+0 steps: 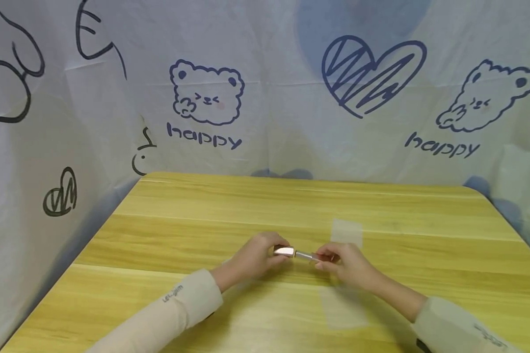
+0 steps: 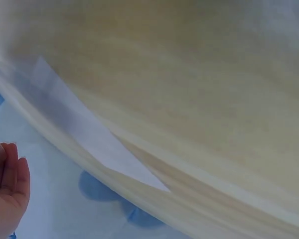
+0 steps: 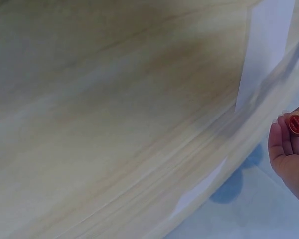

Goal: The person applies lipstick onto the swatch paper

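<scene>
Near the middle of the table, both hands hold parts of a lipstick, laid in one line end to end. My left hand (image 1: 258, 255) pinches the shiny rose-gold cap (image 1: 284, 251) between thumb and fingers. From the other side my right hand (image 1: 346, 262) grips the lipstick tube (image 1: 305, 255), whose silver part points left at the cap's end. In the right wrist view, the tube's round base with a red label (image 3: 296, 124) shows among the curled fingers. The left hand (image 2: 10, 186) is at the left edge of its wrist view, where the cap is mostly out of frame.
The wood-grain table (image 1: 203, 206) spreads under both hands. Pale strips lie on it, one behind the right hand (image 1: 347, 231) and one in front of it (image 1: 344, 311). A white cloth with drawn bears and hearts (image 1: 282, 122) hangs behind and at the sides.
</scene>
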Demonstrator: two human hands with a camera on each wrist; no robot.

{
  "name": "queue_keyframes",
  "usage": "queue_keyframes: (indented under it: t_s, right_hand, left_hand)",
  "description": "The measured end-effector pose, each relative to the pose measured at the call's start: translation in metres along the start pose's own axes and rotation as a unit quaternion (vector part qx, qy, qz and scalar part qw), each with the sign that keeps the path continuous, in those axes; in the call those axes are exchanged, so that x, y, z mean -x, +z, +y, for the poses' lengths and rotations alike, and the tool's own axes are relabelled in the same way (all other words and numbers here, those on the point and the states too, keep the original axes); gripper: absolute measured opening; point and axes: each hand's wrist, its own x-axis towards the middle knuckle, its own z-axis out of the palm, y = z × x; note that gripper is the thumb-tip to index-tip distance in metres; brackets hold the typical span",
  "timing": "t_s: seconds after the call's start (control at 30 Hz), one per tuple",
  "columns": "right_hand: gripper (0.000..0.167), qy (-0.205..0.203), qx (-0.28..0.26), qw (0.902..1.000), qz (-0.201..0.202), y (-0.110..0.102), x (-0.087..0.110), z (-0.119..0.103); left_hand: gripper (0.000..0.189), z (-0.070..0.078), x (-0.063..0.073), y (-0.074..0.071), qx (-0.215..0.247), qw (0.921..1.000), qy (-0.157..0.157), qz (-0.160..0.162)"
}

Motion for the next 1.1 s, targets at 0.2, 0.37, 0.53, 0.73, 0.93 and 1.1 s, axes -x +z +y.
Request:
queue_keyframes:
  t_s: [0.2, 0.37, 0.53, 0.73, 0.93, 1.1]
  right_hand:
    - [0.012, 0.012, -0.015, 0.9995, 0.027, 0.001, -0.001, -0.001]
    - [0.014, 0.022, -0.036, 0.9977, 0.052, 0.004, -0.004, 0.0]
    - [0.017, 0.031, -0.068, 0.9942, 0.077, 0.004, -0.006, -0.001]
    - [0.022, 0.036, -0.098, 0.9901, 0.095, 0.002, -0.004, -0.002]
    - [0.025, 0.063, -0.13, 0.9851, 0.093, 0.002, -0.003, 0.0]
    - [0.027, 0.091, -0.145, 0.9817, 0.083, 0.006, -0.001, 0.0]
  left_hand:
    - [0.019, -0.008, -0.001, -0.002, -0.012, 0.9991, 0.002, 0.04]
    - [0.021, -0.014, -0.003, -0.003, -0.006, 0.9979, -0.009, 0.064]
    - [0.023, -0.019, -0.007, -0.003, -0.005, 0.9954, -0.036, 0.089]
    - [0.021, -0.023, -0.012, -0.004, 0.035, 0.9921, -0.072, 0.096]
    - [0.017, -0.027, -0.016, -0.004, 0.052, 0.9908, -0.089, 0.088]
    - [0.019, -0.031, -0.019, -0.002, 0.064, 0.99, -0.093, 0.084]
